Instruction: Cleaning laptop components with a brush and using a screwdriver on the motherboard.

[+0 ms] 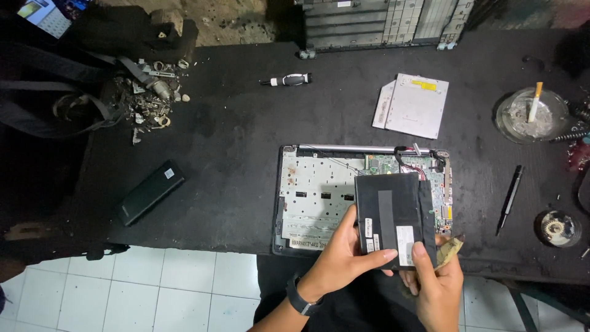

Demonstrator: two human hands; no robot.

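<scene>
Left hand (344, 258), a dark band on its wrist, is closed on the near-left edge of a flat black rectangular pack with a grey strip down its face and small white labels (393, 215); the thumb lies across the lower face and the fingers sit beneath. Right hand (436, 280) grips the same pack at its near-right corner, thumb on top beside a white label, and a crumpled brownish scrap (452, 249) sits pinched against that hand's fingers. Pack is held slightly tilted above the right half of an opened silver laptop base with exposed metal plate and green circuit board (313, 197), which lies flat at the near edge of the black tabletop (246, 135). Whether the pack's far edge touches the base cannot be determined. On the tabletop beyond the base: a thin white-grey optical drive (415, 104) and a short black-and-white screwdriver handle (289, 79). To the left, well apart, lies a long black battery bar (150, 192), with a heap of small metal scraps (147, 92) further back. To the right lie a slim black pen-like tool (510, 198) and a glass ashtray holding a cigarette (531, 114).
</scene>
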